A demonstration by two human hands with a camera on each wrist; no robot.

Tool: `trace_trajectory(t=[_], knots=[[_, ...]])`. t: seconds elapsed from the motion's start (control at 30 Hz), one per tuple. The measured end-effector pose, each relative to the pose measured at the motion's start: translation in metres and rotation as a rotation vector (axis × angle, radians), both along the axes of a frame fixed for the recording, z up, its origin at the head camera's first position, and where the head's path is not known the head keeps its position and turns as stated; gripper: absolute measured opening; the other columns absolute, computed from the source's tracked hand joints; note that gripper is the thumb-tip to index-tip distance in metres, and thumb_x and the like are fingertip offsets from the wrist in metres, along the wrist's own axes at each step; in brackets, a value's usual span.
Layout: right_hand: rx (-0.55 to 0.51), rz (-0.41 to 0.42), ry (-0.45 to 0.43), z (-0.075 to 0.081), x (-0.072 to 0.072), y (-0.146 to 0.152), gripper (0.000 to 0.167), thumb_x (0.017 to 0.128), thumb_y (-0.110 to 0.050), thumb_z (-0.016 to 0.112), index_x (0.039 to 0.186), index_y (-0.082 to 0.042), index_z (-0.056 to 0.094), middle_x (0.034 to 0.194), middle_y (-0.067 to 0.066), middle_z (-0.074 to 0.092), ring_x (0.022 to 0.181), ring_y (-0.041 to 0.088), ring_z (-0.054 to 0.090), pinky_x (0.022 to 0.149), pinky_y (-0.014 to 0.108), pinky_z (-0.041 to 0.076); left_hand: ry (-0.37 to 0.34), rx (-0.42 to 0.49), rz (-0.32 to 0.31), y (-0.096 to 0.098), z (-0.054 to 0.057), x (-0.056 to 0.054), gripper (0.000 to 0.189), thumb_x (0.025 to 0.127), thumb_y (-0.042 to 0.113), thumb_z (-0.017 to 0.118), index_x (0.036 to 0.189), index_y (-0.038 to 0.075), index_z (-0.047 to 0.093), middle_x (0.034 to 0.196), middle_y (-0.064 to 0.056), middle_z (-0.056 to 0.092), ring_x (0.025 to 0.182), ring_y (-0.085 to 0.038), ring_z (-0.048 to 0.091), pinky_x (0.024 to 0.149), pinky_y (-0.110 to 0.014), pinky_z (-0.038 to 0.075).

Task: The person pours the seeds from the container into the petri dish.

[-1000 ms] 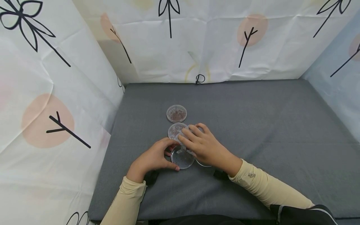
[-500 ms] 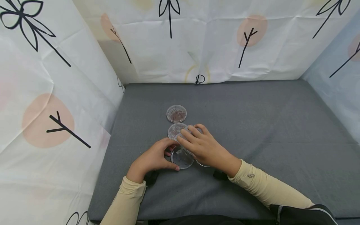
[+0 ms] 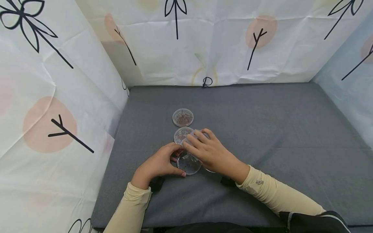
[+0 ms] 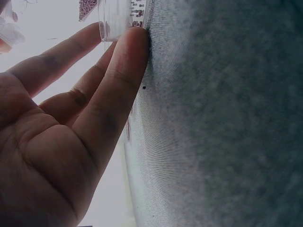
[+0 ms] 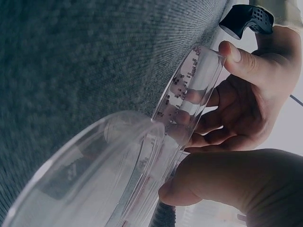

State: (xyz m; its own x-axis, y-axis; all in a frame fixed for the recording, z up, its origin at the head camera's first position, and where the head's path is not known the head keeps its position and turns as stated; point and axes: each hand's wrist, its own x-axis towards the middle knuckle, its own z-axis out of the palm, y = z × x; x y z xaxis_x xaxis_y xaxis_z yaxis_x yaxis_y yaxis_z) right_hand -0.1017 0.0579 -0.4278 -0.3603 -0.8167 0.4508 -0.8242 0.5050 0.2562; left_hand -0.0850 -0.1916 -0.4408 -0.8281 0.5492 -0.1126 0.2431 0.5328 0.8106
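My left hand (image 3: 158,165) grips the side of the nearest clear petri dish (image 3: 188,163), thumb at its front and fingers at its far side. Small dark reddish beads lie scattered in that dish, plain in the right wrist view. Over its far right edge, my right hand (image 3: 211,152) holds another clear shallow dish (image 3: 205,134) at a tilt, mostly hidden under the fingers. A wedge of massed reddish beads (image 4: 87,7) shows at the top of the left wrist view. Just beyond sits a petri dish (image 3: 181,134) of pale and reddish bits, partly covered.
Farther back on the grey cloth-covered table (image 3: 262,129) lies a petri dish (image 3: 183,117) with reddish-brown contents. A clear round rim (image 3: 210,171) pokes out below the right hand; a large clear round dish (image 5: 61,175) fills the right wrist view's foreground. Patterned cloth walls (image 3: 227,42) surround the table.
My right hand has shifted very slightly left with the tilted dish. The left hand and the nearest dish stay where they were.
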Motion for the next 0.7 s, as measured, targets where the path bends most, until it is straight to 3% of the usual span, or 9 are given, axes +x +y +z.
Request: trace_trajectory(t=[0.7], knots=[[-0.009,-0.013,-0.006,-0.0022,0.0003,-0.0012,0.051,0.093,-0.015,0.081,0.138,-0.016,0.058,0.136,0.007,0.062,0.125,0.030,0.054,0.104,0.052,0.045,0.000,-0.011,-0.006,0.0001,0.0018,-0.0002,0.084,0.071,0.025,0.102,0.143,0.012,0.062,0.130,-0.010,0.063,0.115,-0.023,0.064,0.094,-0.029,0.061]])
